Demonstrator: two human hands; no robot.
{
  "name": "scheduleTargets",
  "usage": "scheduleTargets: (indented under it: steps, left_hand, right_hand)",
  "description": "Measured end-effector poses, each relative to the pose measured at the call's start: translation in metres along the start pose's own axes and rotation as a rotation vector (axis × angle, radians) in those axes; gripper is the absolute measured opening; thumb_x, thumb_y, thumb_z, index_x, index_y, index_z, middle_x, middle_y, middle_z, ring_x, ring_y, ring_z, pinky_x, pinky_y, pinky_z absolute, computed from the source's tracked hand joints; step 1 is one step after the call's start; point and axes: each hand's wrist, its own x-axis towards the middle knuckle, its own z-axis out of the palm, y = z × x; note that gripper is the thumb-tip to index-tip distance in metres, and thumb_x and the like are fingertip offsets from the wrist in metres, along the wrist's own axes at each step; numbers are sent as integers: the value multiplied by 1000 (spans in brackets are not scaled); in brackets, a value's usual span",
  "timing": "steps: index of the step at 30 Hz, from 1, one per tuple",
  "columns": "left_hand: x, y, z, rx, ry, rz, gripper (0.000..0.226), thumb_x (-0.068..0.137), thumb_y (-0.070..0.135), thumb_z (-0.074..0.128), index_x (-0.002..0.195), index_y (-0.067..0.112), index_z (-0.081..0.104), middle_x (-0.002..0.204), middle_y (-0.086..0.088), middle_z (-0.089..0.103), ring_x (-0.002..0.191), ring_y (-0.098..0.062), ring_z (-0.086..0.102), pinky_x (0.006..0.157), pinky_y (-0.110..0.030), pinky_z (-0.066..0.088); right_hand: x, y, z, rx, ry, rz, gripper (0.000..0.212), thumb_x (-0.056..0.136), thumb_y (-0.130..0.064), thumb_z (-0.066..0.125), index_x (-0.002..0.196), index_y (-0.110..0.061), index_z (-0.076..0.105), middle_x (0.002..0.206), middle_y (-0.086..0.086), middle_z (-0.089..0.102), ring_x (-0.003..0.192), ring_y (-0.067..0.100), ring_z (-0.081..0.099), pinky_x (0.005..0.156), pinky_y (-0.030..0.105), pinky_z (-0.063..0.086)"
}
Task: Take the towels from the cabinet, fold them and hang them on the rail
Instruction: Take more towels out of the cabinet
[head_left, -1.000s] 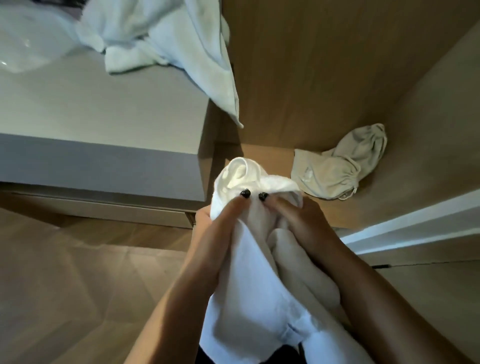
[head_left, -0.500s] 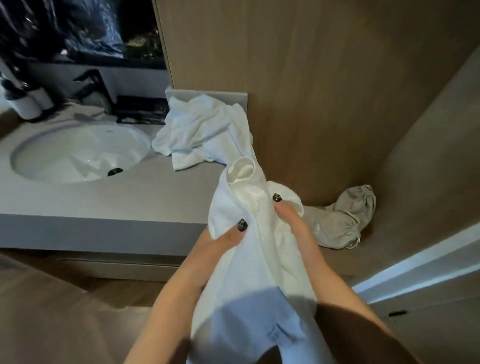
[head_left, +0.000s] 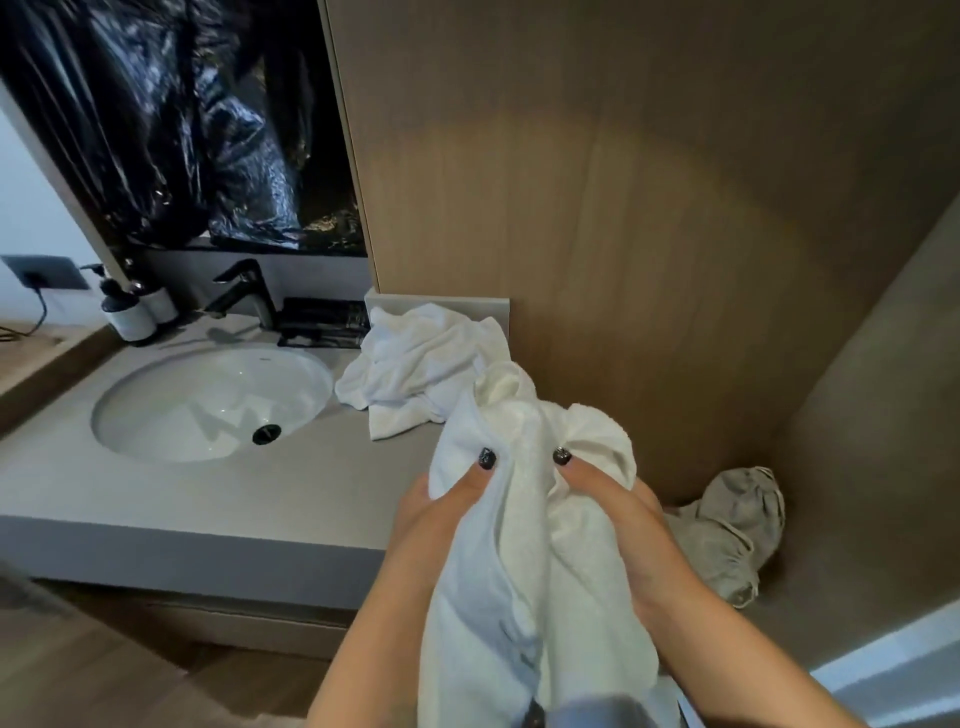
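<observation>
Sink (head_left: 156, 410) left; towel pile (head_left: 415, 364) on counter (head_left: 260, 499) right of it.

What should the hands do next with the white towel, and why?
Probably pull apart along its top edge to spread it flat. Both the left hand and right hand pinch the white towel close together, and it hangs bunched, not ready to fold.

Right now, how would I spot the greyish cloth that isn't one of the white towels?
Start at the wooden cabinet wall right of the grey sink counter. In its lower corner, just beyond the right hand, lies a crumpled grey-beige cloth bundle. Unlike the white towel in both hands and the white towel heaped on the counter, it is darker and gathered.
</observation>
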Motion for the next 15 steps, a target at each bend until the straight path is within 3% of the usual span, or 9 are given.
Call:
scheduleTargets:
  steps: [2, 6, 9, 12, 15]
  left_hand:
    - [-3, 16, 0, -6, -32, 93, 23, 77, 44, 75, 92, 29, 65, 78, 9, 74, 71, -8, 69, 56, -23, 48]
    - [-1, 41, -2, -111, -30, 215, 58, 47, 51, 83, 100, 32, 70, 94, 10, 77, 93, -16, 73, 84, -39, 57]
    - [8, 57, -6, -146, 57, 251, 41, 60, 43, 86, 96, 29, 72, 96, 5, 76, 93, -21, 73, 82, -41, 58]
    - [23, 78, -14, -167, 130, 281, 22, 68, 37, 86, 85, 29, 75, 94, 0, 76, 90, -25, 73, 84, -49, 59]
    - [46, 102, -27, -126, 184, 397, 23, 71, 30, 86, 90, 27, 74, 89, 6, 75, 85, -17, 72, 74, -38, 60]
  right_hand:
    - [1, -17, 3, -30, -3, -68, 56, 60, -22, 85, 113, -17, 69, 104, 12, 75, 93, 29, 73, 75, 39, 55]
    - [9, -38, 10, -92, -9, -166, 32, 74, -20, 77, 105, -17, 72, 96, 8, 76, 87, 25, 74, 65, 34, 57]
    - [17, -52, 19, -136, 14, -233, 24, 75, -17, 78, 99, -14, 74, 93, 9, 76, 83, 24, 73, 61, 33, 56]
    - [31, -60, 28, -193, 54, -284, 16, 79, -17, 78, 94, -14, 75, 92, 10, 75, 86, 28, 72, 69, 38, 57]
    - [47, -62, 39, -223, 79, -321, 16, 81, -20, 77, 96, -15, 75, 92, 6, 76, 86, 24, 73, 72, 39, 57]
